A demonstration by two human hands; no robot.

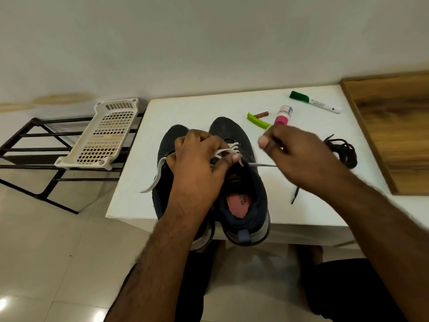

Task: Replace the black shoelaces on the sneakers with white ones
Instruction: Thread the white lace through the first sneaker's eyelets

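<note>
While set side by side at the near edge of the white tabletop, toes pointing away: two dark fabric sneakers, heels overhanging the edge. Right sneaker already threaded with flat white lace across its upper eyelets; pink insole visible inside. Left hand curled over the tongue area between both shoes, fingers and thumb pinching a length of that white lace. Another loose white lace end trailing off the left sneaker's side onto the tabletop. Right hand raised to the right of the shoes, blurred, fingers closed in a pinch on a taut lace strand running back to the eyelets. Removed black shoelace bundled on the tabletop further right, one black end lying apart nearer the edge. Beyond the shoes: lime-green plastic clip, small reddish-brown tube, pink-capped white bottle, green-capped white marker. Left of the table: perforated cream plastic tray resting on a black metal rack.
</note>
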